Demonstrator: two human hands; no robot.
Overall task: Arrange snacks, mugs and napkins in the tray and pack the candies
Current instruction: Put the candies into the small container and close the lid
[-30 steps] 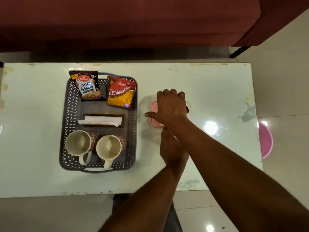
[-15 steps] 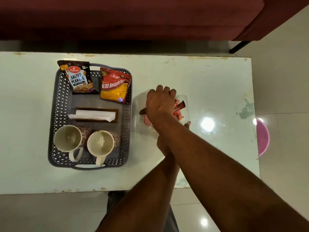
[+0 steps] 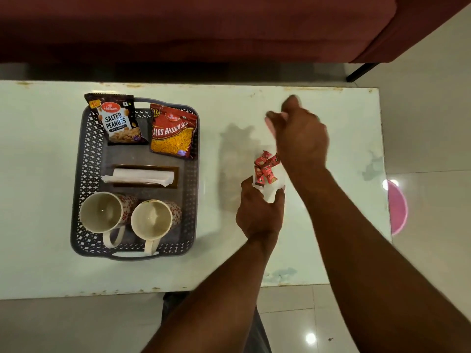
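A grey lattice tray [image 3: 86, 174] on the white table holds a salted peanuts packet [image 3: 117, 121], a red aloo bhujia packet [image 3: 173, 133], a napkin [image 3: 139, 176] on a brown holder and two cream mugs [image 3: 102, 212] [image 3: 151, 220]. To its right, my left hand [image 3: 260, 215] grips the near side of a clear box [image 3: 271, 192] with several red candies [image 3: 265, 168] inside. My right hand [image 3: 300, 133], blurred, is raised beyond the box with the pink lid [image 3: 269, 122] in its fingers.
A dark red sofa [image 3: 204, 26] runs along the far side of the table [image 3: 331, 225]. A pink round object [image 3: 397, 207] sits on the tiled floor past the table's right edge. The tabletop has chipped, worn edges.
My right hand lifted the pink lid off the box and moved it up and to the right. The candies are now uncovered. My left hand stays on the box.
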